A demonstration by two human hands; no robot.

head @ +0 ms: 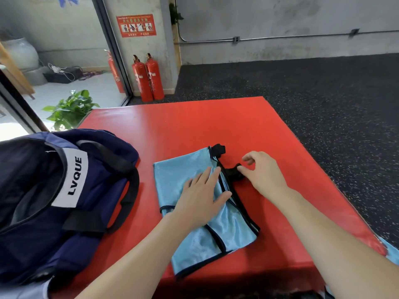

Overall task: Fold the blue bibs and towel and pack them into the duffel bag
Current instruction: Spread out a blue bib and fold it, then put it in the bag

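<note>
L hand (199,197) is lying flat w/ fingers spread, pressing down on the blue bib (194,214), which is sitting mid-way on the red surface (194,124), just beside the duffel bag (64,201). R hand (262,172) is pinching the black strap (233,172) at the bib's right edge w/ thumb and fingertips.

Risks, as I'm judging them: the bib fabric is looking slick, so layers are prob. sliding apart if the L hand is lifting too soon; the strap is likely springing back out and spoiling the fold if tucked loosely. The bib's near corner is hanging close to the surface edge, so a tug could be pulling it off. The bag mouth is gaping open but sagging, so a folded piece may be snagging on a handle going in.

Count: 1 bib being folded, 1 more light-blue cloth (390,253) peeking in at far right (bib or towel, can't tell), 1 bag, 2 hands. Also 3 fire extinguishers (149,78) and 1 potted plant (69,108) behind.
</note>
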